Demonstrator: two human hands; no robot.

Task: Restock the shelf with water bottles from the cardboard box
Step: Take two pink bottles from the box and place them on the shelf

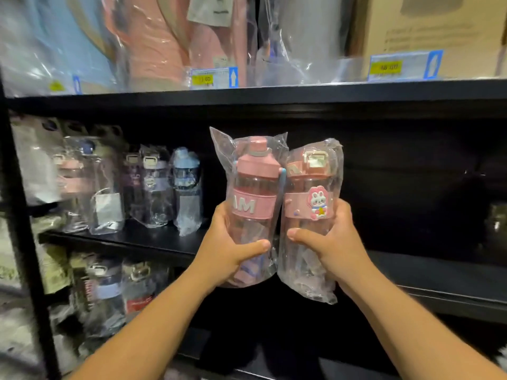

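My left hand (229, 249) grips a pink-lidded water bottle (253, 182) wrapped in a clear plastic bag. My right hand (333, 242) grips a second bagged bottle (310, 187) with a pink band and a rabbit sticker. Both bottles are upright, touching side by side, held in the air in front of the middle black shelf (153, 242). The shelf space behind and to the right of them is dark and bare. The cardboard box is not in view.
Several bagged bottles (153, 187) stand in a row on the middle shelf's left part. More bottles (109, 292) fill the lower shelf. The upper shelf (274, 91) carries large bagged items, price tags and a carton (428, 28). A black upright post (24, 215) stands at left.
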